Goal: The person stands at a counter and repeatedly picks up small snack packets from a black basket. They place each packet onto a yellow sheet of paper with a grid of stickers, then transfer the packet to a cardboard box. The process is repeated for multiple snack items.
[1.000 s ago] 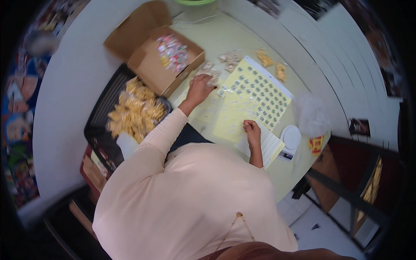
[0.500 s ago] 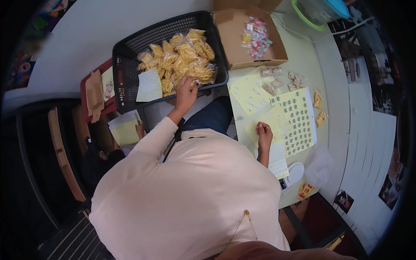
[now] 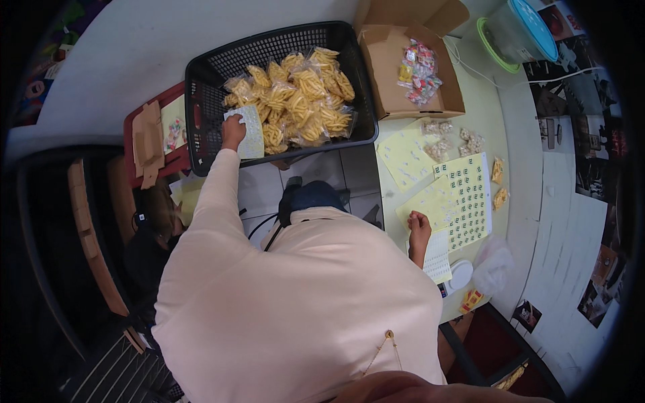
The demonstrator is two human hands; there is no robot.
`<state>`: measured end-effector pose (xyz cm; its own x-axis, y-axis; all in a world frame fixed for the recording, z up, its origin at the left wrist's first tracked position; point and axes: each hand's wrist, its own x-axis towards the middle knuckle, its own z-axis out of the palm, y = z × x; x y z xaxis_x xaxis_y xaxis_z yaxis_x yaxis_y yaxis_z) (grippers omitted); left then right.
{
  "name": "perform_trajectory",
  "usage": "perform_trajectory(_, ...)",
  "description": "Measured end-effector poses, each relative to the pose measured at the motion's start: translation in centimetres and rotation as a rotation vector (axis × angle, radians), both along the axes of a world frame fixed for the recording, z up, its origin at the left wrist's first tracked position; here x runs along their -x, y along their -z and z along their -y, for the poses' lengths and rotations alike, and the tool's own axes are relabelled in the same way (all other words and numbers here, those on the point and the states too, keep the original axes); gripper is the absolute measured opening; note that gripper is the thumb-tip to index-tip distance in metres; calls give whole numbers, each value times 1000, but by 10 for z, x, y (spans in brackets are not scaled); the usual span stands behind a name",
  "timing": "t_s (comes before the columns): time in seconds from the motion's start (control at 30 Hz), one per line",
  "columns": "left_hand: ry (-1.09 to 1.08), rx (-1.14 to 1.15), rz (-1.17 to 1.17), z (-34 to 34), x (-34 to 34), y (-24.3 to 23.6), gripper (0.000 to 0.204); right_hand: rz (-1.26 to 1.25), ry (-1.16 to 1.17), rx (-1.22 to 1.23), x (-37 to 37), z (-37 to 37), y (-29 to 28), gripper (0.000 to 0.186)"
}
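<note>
At the near left of a black plastic basket (image 3: 279, 35), my left hand (image 3: 233, 132) has its fingers curled at the upper left edge of a pale label sheet (image 3: 252, 138). The sheet lies inside against the bags, and the fingertips are partly hidden. Clear bags of yellow stick-shaped snacks (image 3: 302, 101) are heaped in the basket. On the right, my right hand (image 3: 419, 233) is held with bent, closed fingers over the yellow sheets (image 3: 433, 201) on the table. Whether anything is pinched in it I cannot make out.
An open cardboard box (image 3: 386, 94) with colourful wrapped packets stands beside the basket. Small snack bags (image 3: 437, 149), a printed label sheet (image 3: 474, 221), a white round scale (image 3: 461, 274) and a plastic bag (image 3: 492, 272) lie on the table (image 3: 403, 174). A person sits at lower left near a red tray (image 3: 178, 101).
My left hand has moved left from the snack bags to the label sheet in the basket. My right hand stays over the yellow sheets. The whole view has shifted slightly.
</note>
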<state>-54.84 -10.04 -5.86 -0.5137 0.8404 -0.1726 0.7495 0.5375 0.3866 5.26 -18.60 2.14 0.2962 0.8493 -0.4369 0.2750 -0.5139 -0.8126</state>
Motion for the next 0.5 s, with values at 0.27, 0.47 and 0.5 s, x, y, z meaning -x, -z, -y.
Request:
perform_trajectory(0.27,30,185,100,-35,23,37,40,119,33,71,30,43,-13,22)
perform_trajectory(0.47,14,124,-8,-41,43,88,40,226,-64,107,60,75,-16,22)
perform_trajectory(0.5,46,117,-21,-47,41,90,40,224,-64,127,62,87,-14,23)
